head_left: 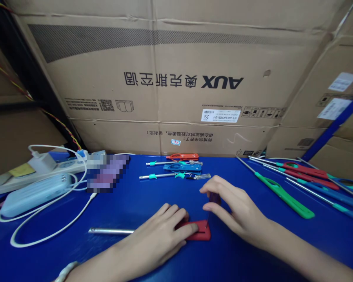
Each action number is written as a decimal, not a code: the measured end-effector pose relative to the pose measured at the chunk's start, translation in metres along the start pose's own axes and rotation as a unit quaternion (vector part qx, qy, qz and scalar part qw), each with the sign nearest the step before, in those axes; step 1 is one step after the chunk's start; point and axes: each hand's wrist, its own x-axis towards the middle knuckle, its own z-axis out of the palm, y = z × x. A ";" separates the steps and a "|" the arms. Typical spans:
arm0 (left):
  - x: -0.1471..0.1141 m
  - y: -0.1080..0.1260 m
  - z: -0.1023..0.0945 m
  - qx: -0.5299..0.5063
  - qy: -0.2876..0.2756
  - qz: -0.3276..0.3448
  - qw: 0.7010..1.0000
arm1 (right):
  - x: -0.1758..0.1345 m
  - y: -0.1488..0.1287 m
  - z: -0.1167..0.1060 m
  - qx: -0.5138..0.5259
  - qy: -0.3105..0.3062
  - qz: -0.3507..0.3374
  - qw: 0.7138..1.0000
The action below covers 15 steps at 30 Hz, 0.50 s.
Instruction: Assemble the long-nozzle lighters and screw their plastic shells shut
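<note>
A red long-reach lighter (204, 234) lies flat on the blue tabletop, its metal tube (111, 231) pointing left. My left hand (164, 233) is closed over its handle and presses it down, covering the middle part. Above the handle's right end, my right hand (232, 205) pinches a small screwdriver with a dark purple grip (214, 197). The screwdriver stands upright, its thin tip at the red handle near its right end. Whether the tip sits in a screw, I cannot tell.
Lighter parts lie at the back: a red handle shell (184, 156), a blue shell (182, 167) and tubes with teal pieces (153, 176). Several long lighters, one green (285, 196), lie at right. A power bank (37, 194), white cables and power strip are at left. Cardboard (176, 51) stands behind.
</note>
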 end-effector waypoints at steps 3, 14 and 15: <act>0.001 0.000 0.000 0.002 0.015 0.002 1.000 | 0.001 0.000 -0.003 0.021 -0.041 0.013 0.999; 0.000 0.000 -0.001 0.000 0.001 -0.006 1.000 | 0.000 -0.002 -0.007 0.012 -0.057 -0.002 0.998; 0.000 0.000 -0.001 -0.002 -0.001 -0.006 1.000 | 0.000 -0.001 -0.006 0.009 -0.043 -0.004 0.999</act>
